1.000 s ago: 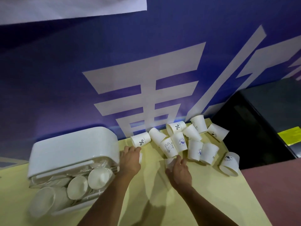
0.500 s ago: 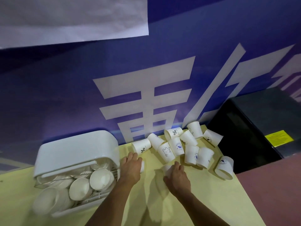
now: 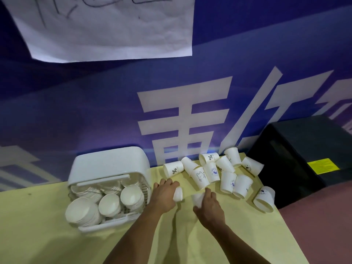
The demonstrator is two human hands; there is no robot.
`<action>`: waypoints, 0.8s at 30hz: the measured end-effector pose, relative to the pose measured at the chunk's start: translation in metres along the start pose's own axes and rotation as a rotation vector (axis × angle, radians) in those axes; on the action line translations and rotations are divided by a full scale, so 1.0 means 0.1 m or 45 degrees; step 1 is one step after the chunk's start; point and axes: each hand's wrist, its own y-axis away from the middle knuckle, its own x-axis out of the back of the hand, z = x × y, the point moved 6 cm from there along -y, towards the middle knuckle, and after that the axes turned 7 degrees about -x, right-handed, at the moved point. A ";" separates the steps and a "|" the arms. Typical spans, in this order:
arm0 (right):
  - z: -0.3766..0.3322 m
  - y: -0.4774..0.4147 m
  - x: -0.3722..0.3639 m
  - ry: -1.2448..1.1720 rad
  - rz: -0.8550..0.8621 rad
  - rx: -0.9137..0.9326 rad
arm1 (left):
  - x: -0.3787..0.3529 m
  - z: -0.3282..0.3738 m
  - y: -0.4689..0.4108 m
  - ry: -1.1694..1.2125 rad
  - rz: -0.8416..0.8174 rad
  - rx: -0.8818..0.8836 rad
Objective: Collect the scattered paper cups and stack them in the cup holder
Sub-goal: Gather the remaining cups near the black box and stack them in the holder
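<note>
Left on the yellow table [image 3: 38,225] sits the white plastic cup holder [image 3: 108,164], stacks inside; beside it the left hand [image 3: 164,195] curls round a small white paper cup [image 3: 178,194], the right hand [image 3: 209,206] grips a second white paper cup [image 3: 197,200], so nest them squarely with a light squeeze before feeding a stack. The heap of printed paper cups [image 3: 219,172] lies further right. Versus half a second earlier, hands and cups barely shift; more white paper sheet [image 3: 106,27] shows above.

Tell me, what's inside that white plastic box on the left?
Inside the white plastic cup holder lie stacks of white paper cups, mouths facing out. Its solid lid hides how deep they go.
</note>
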 end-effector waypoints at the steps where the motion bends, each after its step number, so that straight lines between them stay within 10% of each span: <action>1: -0.07 0.04 0.01 -0.002 0.020 0.030 | 0.07 0.00 0.05 0.037 0.034 0.014; 24: -1.16 0.67 -0.27 0.012 0.031 0.352 | 0.50 -1.01 1.84 0.921 0.830 0.549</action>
